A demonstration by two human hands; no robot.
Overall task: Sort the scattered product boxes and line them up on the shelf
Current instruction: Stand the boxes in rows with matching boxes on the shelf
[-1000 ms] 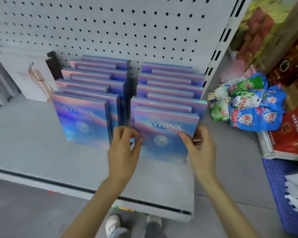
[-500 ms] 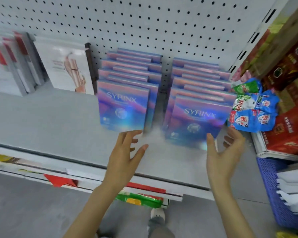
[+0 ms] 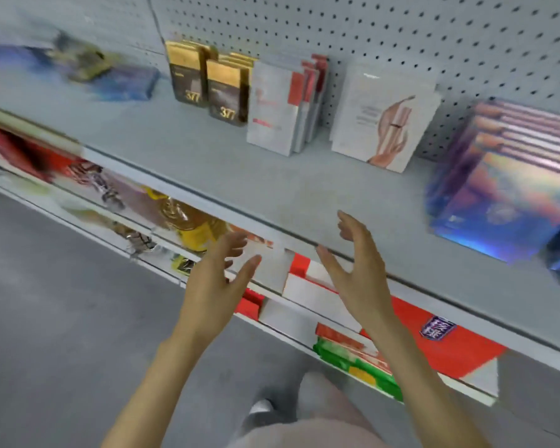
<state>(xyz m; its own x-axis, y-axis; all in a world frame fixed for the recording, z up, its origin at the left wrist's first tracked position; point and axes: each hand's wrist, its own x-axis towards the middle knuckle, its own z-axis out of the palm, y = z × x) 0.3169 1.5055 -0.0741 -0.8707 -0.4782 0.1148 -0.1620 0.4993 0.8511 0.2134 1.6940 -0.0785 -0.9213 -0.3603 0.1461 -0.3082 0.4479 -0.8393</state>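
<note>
- Left hand (image 3: 217,279) and right hand (image 3: 359,273) hover just off the shelf's front edge. Fingers are spread and loosely bent, palms face each other, and neither holds anything. My read: set to take a box by its two sides.
- Lower shelf (image 3: 434,347), under the hands: red, white and green packs, partly hidden by the forearms and the lip above. Print unreadable.
- Shelf (image 3: 240,169), right end: iridescent blue boxes (image 3: 505,195) stand upright in files, faces forward. They look already sorted. The frame's edge cuts them off, so no count.
- Along the back edge, upright in short rows: white hand-picture box (image 3: 382,121), white-and-red boxes (image 3: 282,108), gold-and-black boxes (image 3: 207,82). They are backed by the pegboard (image 3: 401,37).
- Back left corner: loose blue boxes (image 3: 126,84) lie flat and askew, with an olive item (image 3: 84,64) on top. Probably the unsorted remainder. Badly smeared, so number and kind are unclear.
</note>
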